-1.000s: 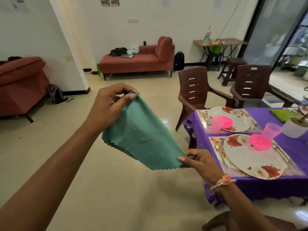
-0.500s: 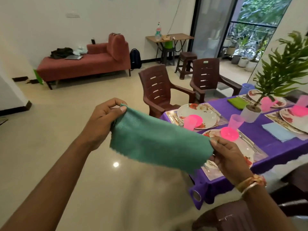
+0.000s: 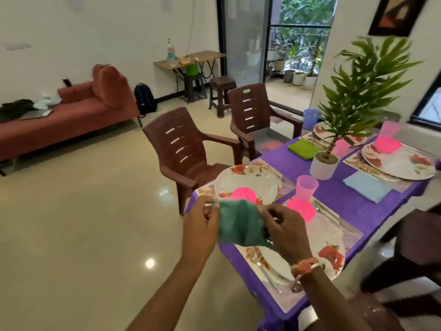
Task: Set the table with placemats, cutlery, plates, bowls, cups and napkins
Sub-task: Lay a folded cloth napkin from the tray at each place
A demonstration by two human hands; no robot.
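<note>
A teal green napkin (image 3: 238, 223) hangs bunched between my two hands above the near corner of the purple-clothed table (image 3: 338, 199). My left hand (image 3: 200, 225) pinches its left edge and my right hand (image 3: 284, 228) pinches its right edge, close together. Under my right wrist lies a floral plate (image 3: 331, 249) on a placemat, with a fork (image 3: 265, 271) beside it, a pink bowl (image 3: 301, 209) and a pink cup (image 3: 306, 187). A second floral plate (image 3: 250, 182) with a pink bowl (image 3: 243, 194) sits just beyond my hands.
A potted plant (image 3: 324, 163) stands mid-table, with a light blue napkin (image 3: 365, 186) and a green napkin (image 3: 303, 149) near it. More plates with pink bowls sit at the far side. Two brown plastic chairs (image 3: 183, 151) stand along the table's left; a dark chair (image 3: 415, 254) is at right.
My hands have come together, folding the spread napkin into a bunch, and have moved over the table corner. The view has swung right towards the table.
</note>
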